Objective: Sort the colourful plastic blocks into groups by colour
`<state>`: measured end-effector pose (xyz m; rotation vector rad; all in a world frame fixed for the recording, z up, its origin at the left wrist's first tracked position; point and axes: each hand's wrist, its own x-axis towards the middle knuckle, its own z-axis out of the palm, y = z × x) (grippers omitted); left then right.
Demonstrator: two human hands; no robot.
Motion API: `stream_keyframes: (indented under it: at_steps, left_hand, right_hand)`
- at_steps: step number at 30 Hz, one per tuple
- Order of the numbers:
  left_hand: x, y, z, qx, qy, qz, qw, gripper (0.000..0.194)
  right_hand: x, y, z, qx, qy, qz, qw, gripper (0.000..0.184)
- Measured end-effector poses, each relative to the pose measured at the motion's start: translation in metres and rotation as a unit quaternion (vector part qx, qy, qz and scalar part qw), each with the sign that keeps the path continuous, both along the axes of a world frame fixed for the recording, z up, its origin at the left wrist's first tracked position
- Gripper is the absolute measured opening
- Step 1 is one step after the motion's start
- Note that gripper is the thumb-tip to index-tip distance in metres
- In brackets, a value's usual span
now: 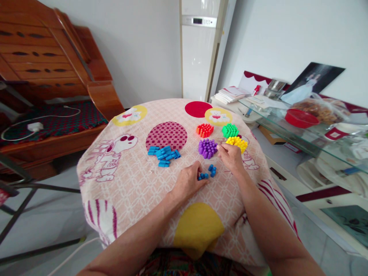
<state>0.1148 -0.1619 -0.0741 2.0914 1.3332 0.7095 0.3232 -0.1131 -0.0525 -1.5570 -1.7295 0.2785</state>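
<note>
My left hand (189, 179) rests on the cloth, fingers curled around a few small blue plastic pegs (204, 176). Just beyond them is another little group of blue pegs (212, 170). My right hand (230, 156) is closed in a pinch at the right edge of a purple peg cluster (207, 148); what sits between its fingertips is hidden. A yellow cluster (237, 143) stands right behind that hand. Farther back are a red-orange cluster (204, 130) and a green one (230, 130). To the left, a loose pile of blue pegs (163, 154) lies on its side.
A patterned cloth (135, 199) covers the round table. On the right, a glass-topped cabinet (324, 142) carries a red bowl (301, 118), papers (231, 94) and a bag of food (322, 107). A wooden bench (51, 76) stands at left, a white tall unit (199, 57) behind.
</note>
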Motion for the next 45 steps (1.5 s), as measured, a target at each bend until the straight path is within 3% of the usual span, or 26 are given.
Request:
stream_keyframes:
  at_steps: [5,13,17,20,23,32,39,45]
  left_hand:
    - [0.004,-0.005,0.0,-0.031,0.018,-0.035,0.999,0.04]
    - [0.005,-0.005,-0.004,-0.056,-0.011,-0.06,0.997,0.037]
    - [0.009,-0.003,-0.003,-0.087,-0.039,-0.042,0.995,0.027]
    - [0.013,-0.003,-0.002,-0.101,-0.043,-0.026,0.994,0.03]
    - [0.016,-0.003,-0.002,-0.1,-0.029,-0.021,0.994,0.035]
    - [0.021,0.001,-0.002,-0.069,0.044,-0.022,0.996,0.037]
    - [0.028,0.004,0.004,-0.054,0.098,-0.012,0.994,0.037]
    - [0.03,0.003,0.004,-0.048,0.111,-0.011,0.993,0.039]
  right_hand:
    - [0.0,0.0,0.0,0.007,-0.01,0.002,1.0,0.037]
    - [0.0,-0.001,0.002,-0.018,-0.005,0.011,1.0,0.036]
    - [-0.003,-0.001,0.0,-0.117,0.06,0.038,0.991,0.032]
    - [-0.006,-0.003,0.0,-0.203,0.101,0.052,0.972,0.029]
    - [-0.008,-0.005,-0.001,-0.236,0.1,0.058,0.965,0.029]
    - [-0.006,-0.003,-0.004,-0.232,0.098,0.102,0.962,0.032]
    - [-0.006,-0.002,-0.002,-0.168,-0.001,0.153,0.974,0.041]
    - [-0.006,-0.002,-0.001,-0.135,-0.029,0.16,0.977,0.047]
